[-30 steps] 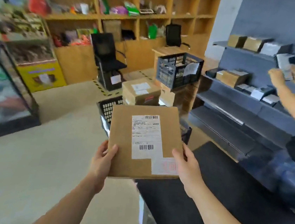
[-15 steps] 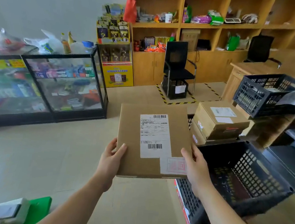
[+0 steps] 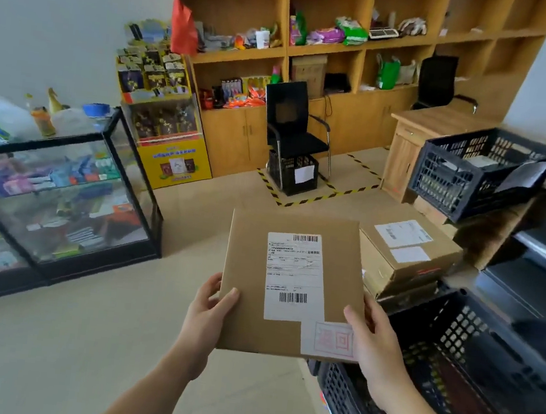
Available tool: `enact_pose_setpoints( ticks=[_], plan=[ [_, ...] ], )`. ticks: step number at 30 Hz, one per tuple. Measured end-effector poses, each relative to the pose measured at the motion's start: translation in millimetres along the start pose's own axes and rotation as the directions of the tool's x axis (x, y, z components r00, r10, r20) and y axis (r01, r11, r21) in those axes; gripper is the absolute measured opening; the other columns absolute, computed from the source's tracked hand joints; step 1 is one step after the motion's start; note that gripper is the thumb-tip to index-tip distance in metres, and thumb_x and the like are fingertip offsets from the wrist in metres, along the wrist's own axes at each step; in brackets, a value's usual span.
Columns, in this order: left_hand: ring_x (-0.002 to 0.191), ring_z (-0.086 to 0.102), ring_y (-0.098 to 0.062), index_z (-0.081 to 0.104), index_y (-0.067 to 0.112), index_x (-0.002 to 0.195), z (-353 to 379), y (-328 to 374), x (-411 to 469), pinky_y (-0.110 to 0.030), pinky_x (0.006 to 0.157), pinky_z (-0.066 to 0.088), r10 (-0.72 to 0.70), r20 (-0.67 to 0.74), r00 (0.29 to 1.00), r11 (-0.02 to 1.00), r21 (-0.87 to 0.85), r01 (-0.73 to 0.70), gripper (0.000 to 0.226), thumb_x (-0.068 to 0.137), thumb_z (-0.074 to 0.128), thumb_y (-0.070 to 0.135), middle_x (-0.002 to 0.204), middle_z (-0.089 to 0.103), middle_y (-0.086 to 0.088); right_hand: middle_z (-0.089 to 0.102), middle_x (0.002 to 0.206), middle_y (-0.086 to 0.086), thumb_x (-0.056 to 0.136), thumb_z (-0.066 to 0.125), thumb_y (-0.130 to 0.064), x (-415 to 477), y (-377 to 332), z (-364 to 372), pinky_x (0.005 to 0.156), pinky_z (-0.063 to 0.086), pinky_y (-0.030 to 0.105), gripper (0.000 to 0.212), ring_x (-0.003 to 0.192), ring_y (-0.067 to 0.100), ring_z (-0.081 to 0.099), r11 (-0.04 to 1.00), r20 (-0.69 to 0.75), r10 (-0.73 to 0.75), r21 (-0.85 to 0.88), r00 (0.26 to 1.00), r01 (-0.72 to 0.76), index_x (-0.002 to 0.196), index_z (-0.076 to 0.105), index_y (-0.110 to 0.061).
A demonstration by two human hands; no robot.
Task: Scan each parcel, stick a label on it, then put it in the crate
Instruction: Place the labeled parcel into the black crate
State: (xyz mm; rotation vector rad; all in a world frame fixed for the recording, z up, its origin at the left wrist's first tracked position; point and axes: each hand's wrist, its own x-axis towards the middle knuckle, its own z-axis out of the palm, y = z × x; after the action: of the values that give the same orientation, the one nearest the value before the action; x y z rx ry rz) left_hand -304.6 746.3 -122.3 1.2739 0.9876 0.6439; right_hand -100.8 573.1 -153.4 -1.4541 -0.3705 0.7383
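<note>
Parcel (image 3: pixel 249 282) position against the body has hardly changed over the last second, but the room around it has. The view has swung away from the dark shelving towards the shop floor, and the black crate (image 3: pixel 350 413) now sits open at the lower right, just beside and below the parcel's right edge.

The left grip (image 3: pixel 208 315) pinches the near left edge, thumb on top and fingers underneath. The right grip (image 3: pixel 375 344) pinches the near right corner in the same way, as it did before. The parcel is in the air above the floor, touching nothing but the two grips.

Its top face carries a white shipping label (image 3: pixel 294 277) and a smaller red-stamped label (image 3: pixel 328 340) at the near right corner. Labelling therefore looks finished, and I judge that the placing step comes next: a short carry to the right and down.

The parcel lies nearly flat with its labelled face up towards the camera. Its long axis runs away from the person, its far edge points towards the taped floor square, and the print reads upright to the wearer.

Stacked cardboard boxes (image 3: pixel 409 256) stand just beyond it on the right.
</note>
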Motion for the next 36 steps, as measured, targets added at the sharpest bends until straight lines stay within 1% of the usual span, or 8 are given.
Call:
enact_pose_setpoints(
  ticks=[6,10,13,18,22,27,32,36],
  plan=[
    [0.101,0.070,-0.014,0.060,0.045,0.123,106.3,-3.6,63.8,-0.037,0.081,0.057,-0.084,0.328,0.941,0.989,0.144,0.038,0.048,0.076,0.072,0.046,0.109,0.074,0.007,0.070,0.120,-0.016,0.103,0.060,-0.023,9.3,14.4,-83.8,0.077,0.055,0.026,0.035,0.100,0.003,0.071,0.993,-0.343,0.105,0.081,0.933,-0.082,0.134,0.053,-0.038],
    [0.106,0.067,-0.013,0.059,0.042,0.125,183.9,-28.6,97.2,-0.030,0.081,0.053,-0.161,0.488,0.858,0.969,0.244,0.044,0.044,0.086,0.078,0.037,0.116,0.071,0.007,0.065,0.132,-0.013,0.101,0.063,-0.033,-0.6,35.0,-128.3,0.107,0.048,0.047,0.045,0.119,0.012,0.063,0.974,-0.554,0.224,0.148,0.802,-0.170,0.143,0.047,-0.038],
    [0.109,0.066,-0.011,0.053,0.035,0.134,231.7,-50.8,116.2,-0.029,0.087,0.052,-0.234,0.623,0.746,0.942,0.336,0.016,0.049,0.090,0.075,0.033,0.122,0.067,0.010,0.064,0.132,-0.013,0.102,0.061,-0.033,-6.7,54.2,-147.4,0.113,0.043,0.047,0.050,0.123,0.015,0.060,0.955,-0.678,0.296,0.207,0.673,-0.212,0.148,0.045,-0.032],
    [0.106,0.065,-0.019,0.038,0.019,0.137,293.0,-87.3,149.4,-0.032,0.082,0.054,-0.433,0.698,0.570,0.853,0.521,0.010,0.055,0.093,0.070,0.013,0.123,0.062,0.001,0.068,0.125,-0.013,0.103,0.060,-0.028,-3.5,85.6,-153.1,0.112,0.046,0.045,0.039,0.120,0.016,0.063,0.888,-0.753,0.455,0.349,0.475,-0.298,0.141,0.054,-0.032],
    [0.098,0.062,-0.014,0.039,0.021,0.132,341.0,-116.0,169.9,-0.028,0.073,0.050,-0.520,0.694,0.498,0.752,0.648,-0.118,0.048,0.094,0.068,0.022,0.118,0.061,0.002,0.068,0.123,-0.013,0.101,0.056,-0.024,21.8,106.4,-170.3,0.101,0.049,0.039,0.036,0.115,0.015,0.061,0.834,-0.740,0.539,0.403,0.403,-0.376,0.137,0.058,-0.029],
    [0.103,0.061,-0.021,0.050,0.018,0.134,405.9,-165.1,202.6,-0.038,0.086,0.052,-0.565,0.661,0.494,0.629,0.732,-0.260,0.054,0.090,0.066,0.044,0.121,0.061,-0.001,0.072,0.108,0.006,0.098,0.056,-0.019,70.7,133.7,-221.0,0.061,0.052,0.027,0.027,0.093,0.023,0.069,0.774,-0.726,0.608,0.454,0.320,-0.441,0.123,0.061,-0.012],
    [0.098,0.057,-0.025,0.049,0.010,0.133,465.6,-214.4,228.5,-0.034,0.079,0.045,-0.604,0.609,0.515,0.505,0.792,-0.344,0.053,0.094,0.060,0.044,0.113,0.059,-0.005,0.072,0.107,0.008,0.077,0.058,-0.035,115.3,186.8,-277.7,0.089,0.060,0.045,0.047,0.096,0.030,0.070,0.689,-0.672,0.690,0.498,0.268,-0.527,0.118,0.064,-0.014],
    [0.096,0.059,-0.028,0.045,0.009,0.134,492.8,-260.9,245.0,-0.035,0.081,0.049,-0.625,0.551,0.552,0.440,0.834,-0.333,0.055,0.094,0.058,0.044,0.111,0.058,-0.006,0.070,0.109,0.010,0.085,0.058,-0.023,141.6,218.1,-297.7,0.077,0.060,0.036,0.040,0.095,0.030,0.069,0.684,-0.651,0.710,0.549,0.268,-0.480,0.123,0.060,-0.011]
  ],
)
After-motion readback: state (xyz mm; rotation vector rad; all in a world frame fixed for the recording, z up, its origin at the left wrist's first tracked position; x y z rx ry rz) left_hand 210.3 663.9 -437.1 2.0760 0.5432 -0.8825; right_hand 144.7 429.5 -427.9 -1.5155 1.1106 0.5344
